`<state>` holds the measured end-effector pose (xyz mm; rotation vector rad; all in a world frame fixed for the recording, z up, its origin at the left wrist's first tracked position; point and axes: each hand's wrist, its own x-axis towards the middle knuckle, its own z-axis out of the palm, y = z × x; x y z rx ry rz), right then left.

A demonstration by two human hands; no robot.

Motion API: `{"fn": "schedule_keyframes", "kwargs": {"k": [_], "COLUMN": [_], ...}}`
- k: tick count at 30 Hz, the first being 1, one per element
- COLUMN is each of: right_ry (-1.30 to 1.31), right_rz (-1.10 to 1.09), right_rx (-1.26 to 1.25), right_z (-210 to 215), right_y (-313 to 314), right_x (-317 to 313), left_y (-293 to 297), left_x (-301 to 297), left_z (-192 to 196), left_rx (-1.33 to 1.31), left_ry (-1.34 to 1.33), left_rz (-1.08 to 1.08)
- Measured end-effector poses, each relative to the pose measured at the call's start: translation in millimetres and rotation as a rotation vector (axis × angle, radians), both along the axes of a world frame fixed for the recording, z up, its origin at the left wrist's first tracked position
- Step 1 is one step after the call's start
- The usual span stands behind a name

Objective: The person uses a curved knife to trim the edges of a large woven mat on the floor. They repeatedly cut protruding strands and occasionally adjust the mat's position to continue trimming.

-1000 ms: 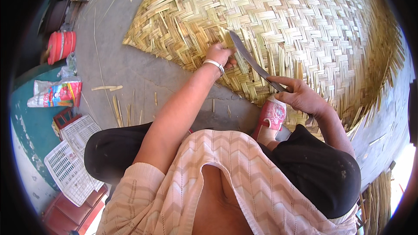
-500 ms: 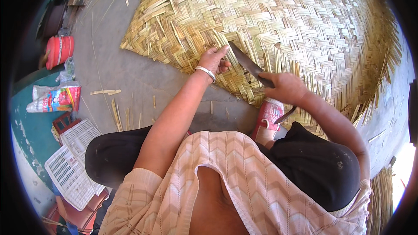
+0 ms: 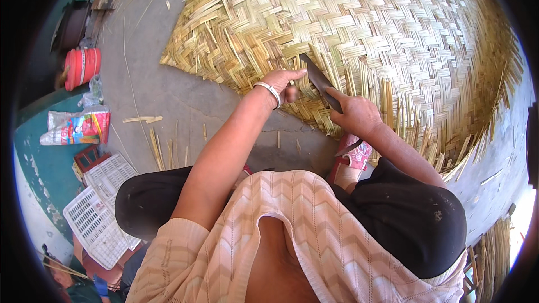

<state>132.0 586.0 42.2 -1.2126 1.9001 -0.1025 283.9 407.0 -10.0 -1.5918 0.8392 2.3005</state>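
Observation:
A large woven mat (image 3: 370,28) of pale, flat plant strips spreads across the upper right, with loose strip ends standing up along its near edge. My left hand (image 3: 282,84), a silver bangle at its wrist, is at that edge. Its fingers are curled around what looks like a strip end, partly hidden, and the thumb side points toward the blade. My right hand (image 3: 357,113) grips a dark-bladed knife (image 3: 318,76), its tip among the strips close to my left fingers. A dark curved piece, seemingly the knife's rear end, shows below my right hand.
My red patterned shoe (image 3: 356,154) is beside the mat's near edge. Loose strips (image 3: 155,148) lie on the grey floor. Along the left are a red round container (image 3: 82,68), a colourful plastic bag (image 3: 78,128) and white plastic crates (image 3: 92,221). A strip bundle (image 3: 494,255) stands lower right.
The knife and my right hand have moved slightly left relative to the mat, bringing the blade nearer my left fingers. My left hand has turned a little, its thumb side now pointing right.

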Motion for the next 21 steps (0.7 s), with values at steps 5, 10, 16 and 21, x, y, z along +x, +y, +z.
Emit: {"fn": "schedule_keyframes", "kwargs": {"k": [5, 10, 16, 21], "right_ry": [0.002, 0.014, 0.043, 0.121], "right_rz": [0.009, 0.013, 0.055, 0.113], "right_rx": [-0.002, -0.012, -0.001, -0.021], "right_z": [-4.6, -4.9, -2.7, -4.2], "right_y": [1.5, 0.3, 1.4, 0.5], "right_x": [-1.4, -0.7, -2.0, 1.6], "left_y": [-3.9, 1.1, 9.0, 10.0], "left_x": [-6.0, -25.3, -25.3, -13.1], "left_z": [0.7, -11.4, -7.1, 6.5], "left_rx": [0.048, -0.214, -0.358, -1.051], "left_ry": [-0.103, -0.238, -0.204, -0.363], "left_rz": [0.0, 0.099, 0.111, -0.699]}}
